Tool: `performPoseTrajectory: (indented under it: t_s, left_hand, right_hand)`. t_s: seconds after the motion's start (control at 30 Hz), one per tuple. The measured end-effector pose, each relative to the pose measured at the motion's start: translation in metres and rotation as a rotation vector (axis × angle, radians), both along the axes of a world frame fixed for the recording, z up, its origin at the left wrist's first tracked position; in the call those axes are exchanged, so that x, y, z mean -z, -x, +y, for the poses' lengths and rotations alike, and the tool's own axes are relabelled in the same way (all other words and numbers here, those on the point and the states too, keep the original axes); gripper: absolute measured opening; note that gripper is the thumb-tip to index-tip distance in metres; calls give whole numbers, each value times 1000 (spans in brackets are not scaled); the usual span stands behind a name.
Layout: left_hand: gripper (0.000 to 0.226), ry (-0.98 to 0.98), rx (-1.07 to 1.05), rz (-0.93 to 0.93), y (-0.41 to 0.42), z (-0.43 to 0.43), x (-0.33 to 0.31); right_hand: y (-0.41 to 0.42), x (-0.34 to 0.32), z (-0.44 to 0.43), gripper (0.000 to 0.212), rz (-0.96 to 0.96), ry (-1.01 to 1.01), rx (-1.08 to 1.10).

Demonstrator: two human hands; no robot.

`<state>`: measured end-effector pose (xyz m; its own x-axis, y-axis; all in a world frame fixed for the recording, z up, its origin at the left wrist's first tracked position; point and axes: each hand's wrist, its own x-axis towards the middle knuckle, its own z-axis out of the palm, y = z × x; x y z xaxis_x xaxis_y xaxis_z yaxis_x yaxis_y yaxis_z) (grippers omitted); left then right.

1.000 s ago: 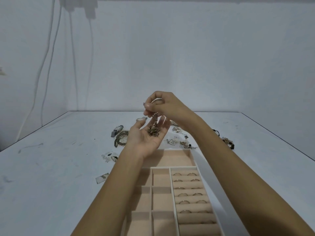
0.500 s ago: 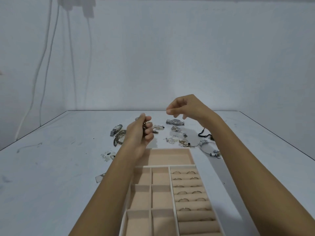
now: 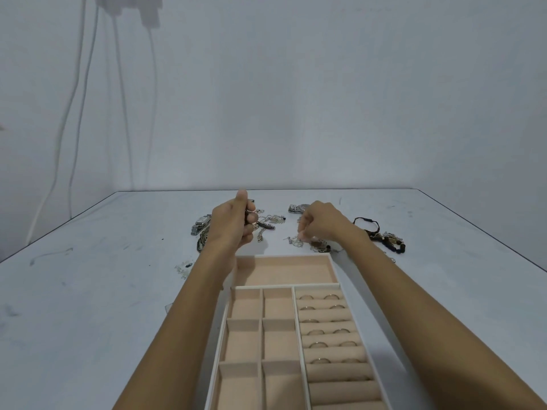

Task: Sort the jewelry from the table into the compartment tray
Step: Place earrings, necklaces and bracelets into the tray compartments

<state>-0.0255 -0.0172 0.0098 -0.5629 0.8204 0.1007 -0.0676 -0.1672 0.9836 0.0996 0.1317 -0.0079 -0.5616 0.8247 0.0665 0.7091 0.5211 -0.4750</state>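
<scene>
Left hand [image 3: 232,224]: raised over the table just beyond the tray's far left corner, thumb up, fingers [image 3: 250,229] curled tight round a clump [image 3: 248,216] of small dark and metal pieces that peeps out between them.
Right hand [image 3: 322,221]: lowered to the table, fingers [image 3: 302,234] drawn narrow, tips together and touching a silver piece [image 3: 295,241]. Whether they have it pinched cannot be told from here.
Jewelry [image 3: 273,219]: loose on the table, scattered between and around both sets of fingers, all of it beyond the tray.
Chain [image 3: 260,235]: just right of the left fingers, between the two hands.
Watch [image 3: 297,208]: lying just beyond the right fingers.
Second watch [image 3: 202,224]: just left of the left hand.
Bracelets [image 3: 390,244]: dark cord and beads, right of the right fingers, past the wrist.
Tray [image 3: 282,256]: between the forearms, nearer than both sets of fingers, its far rim just short of the right fingertips. It is pink-lined, with one long far compartment and square ones in two columns.
Rings [image 3: 331,297]: seated in pairs in the tray's right-hand roll slots, well short of the right fingers.
Packets [image 3: 184,269]: small and clear, left of the left forearm.
Table [image 3: 88,291]: pale and scuffed.
Cables [image 3: 74,113]: hanging on the wall, far left of the fingers.
</scene>
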Motion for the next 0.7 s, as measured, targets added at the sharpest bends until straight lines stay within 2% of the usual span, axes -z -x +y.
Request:
performPoseTrajectory:
  t_s: [0.1, 0.2, 0.3, 0.47, 0.53, 0.7]
  left_hand:
    - [38, 28, 8, 94, 3, -1, -2]
    - [40, 88, 41, 227, 7, -3, -3]
    - [41, 158, 122, 330, 11, -5, -3]
    - [40, 193, 158, 375, 14, -9, -5]
    - [40, 201, 161, 383, 16, -10, -5]
    - [25, 298, 259, 401, 14, -13, -8]
  right_hand:
    - [3, 4, 0, 26, -29, -24, 46]
    - [3, 6, 3, 18, -26, -40, 48]
    - [1, 3, 1, 23, 4, -53, 55]
    - [-4, -1, 0, 21, 35, -52, 40]
    - [-8, -8, 2, 18, 160, 7, 30]
    - [-26, -45, -13, 14, 693, 343, 20]
